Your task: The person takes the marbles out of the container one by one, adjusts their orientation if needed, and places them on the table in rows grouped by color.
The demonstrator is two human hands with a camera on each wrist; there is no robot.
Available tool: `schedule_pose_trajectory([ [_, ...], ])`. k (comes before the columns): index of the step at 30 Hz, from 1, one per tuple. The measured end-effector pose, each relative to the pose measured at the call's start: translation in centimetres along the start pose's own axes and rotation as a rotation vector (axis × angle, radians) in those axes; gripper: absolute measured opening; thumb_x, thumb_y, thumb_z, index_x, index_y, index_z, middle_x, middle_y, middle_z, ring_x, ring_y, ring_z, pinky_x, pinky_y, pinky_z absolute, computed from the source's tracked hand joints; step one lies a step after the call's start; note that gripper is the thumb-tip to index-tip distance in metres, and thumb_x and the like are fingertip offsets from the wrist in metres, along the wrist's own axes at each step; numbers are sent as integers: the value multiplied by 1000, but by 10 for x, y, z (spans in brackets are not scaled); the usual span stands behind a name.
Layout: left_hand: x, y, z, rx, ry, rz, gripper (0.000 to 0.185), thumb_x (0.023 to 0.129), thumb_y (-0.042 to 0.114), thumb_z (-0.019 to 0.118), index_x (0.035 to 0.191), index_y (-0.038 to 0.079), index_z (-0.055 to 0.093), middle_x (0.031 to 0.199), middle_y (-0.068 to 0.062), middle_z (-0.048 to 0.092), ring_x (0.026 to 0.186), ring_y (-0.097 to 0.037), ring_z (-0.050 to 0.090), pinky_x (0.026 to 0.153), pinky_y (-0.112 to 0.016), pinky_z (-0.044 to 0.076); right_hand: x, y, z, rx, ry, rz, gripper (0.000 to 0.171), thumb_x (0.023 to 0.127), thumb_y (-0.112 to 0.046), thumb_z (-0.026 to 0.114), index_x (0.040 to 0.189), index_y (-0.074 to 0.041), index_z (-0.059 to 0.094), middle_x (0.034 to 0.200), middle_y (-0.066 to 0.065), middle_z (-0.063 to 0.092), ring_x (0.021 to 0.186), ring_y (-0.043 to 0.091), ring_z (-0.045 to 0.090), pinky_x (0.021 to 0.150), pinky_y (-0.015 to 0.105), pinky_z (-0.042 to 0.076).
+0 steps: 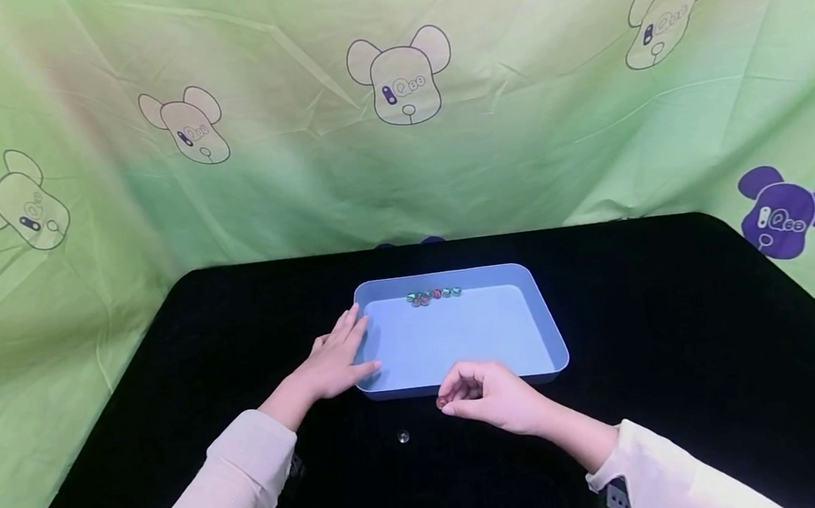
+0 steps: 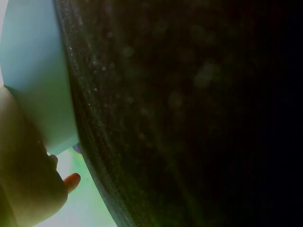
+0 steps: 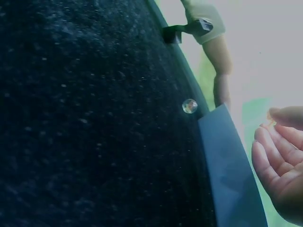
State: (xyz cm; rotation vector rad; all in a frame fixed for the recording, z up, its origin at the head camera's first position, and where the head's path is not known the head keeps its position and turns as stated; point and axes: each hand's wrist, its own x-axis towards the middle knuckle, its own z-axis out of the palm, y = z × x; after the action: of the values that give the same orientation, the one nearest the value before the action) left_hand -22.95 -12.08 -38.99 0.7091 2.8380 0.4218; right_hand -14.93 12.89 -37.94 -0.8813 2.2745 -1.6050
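Observation:
A shallow blue tray (image 1: 463,340) sits on the black table, with several green and red glass marbles (image 1: 446,292) gathered along its far wall. My left hand (image 1: 333,365) rests on the tray's left rim, fingers straight. Just in front of the near rim, my right hand (image 1: 495,399) pinches a reddish marble (image 1: 441,402) between thumb and fingertips. In the right wrist view that marble (image 3: 271,122) is washed out by glare. One clear marble (image 1: 403,436) lies on the table in front of the tray, between the two forearms.
The black cloth-covered table (image 1: 657,326) reaches back to a green curtain (image 1: 532,156) printed with mouse heads. A dark wrist camera (image 1: 615,503) is strapped to the right sleeve. The left sleeve (image 1: 230,484) crosses the table's near left part.

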Motion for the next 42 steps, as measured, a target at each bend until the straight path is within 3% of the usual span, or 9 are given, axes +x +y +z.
schedule_pose_trajectory([
  [16, 1, 0, -3, 2, 10, 10, 74, 84, 43, 48, 138, 6, 15, 144, -7, -4, 130, -22, -2, 94, -47, 16, -5, 9, 12, 7, -37, 19, 9, 78, -5, 61, 85, 0, 58, 83, 9, 63, 73, 11, 58, 64, 26, 46],
  [42, -1, 0, 0, -7, 16, 15, 74, 83, 42, 49, 138, 6, 15, 144, -7, -3, 130, -22, -1, 93, -48, 17, -2, 22, 28, -78, -41, 16, 8, 75, -2, 63, 80, -3, 58, 77, 6, 63, 65, 4, 55, 58, 23, 45],
])
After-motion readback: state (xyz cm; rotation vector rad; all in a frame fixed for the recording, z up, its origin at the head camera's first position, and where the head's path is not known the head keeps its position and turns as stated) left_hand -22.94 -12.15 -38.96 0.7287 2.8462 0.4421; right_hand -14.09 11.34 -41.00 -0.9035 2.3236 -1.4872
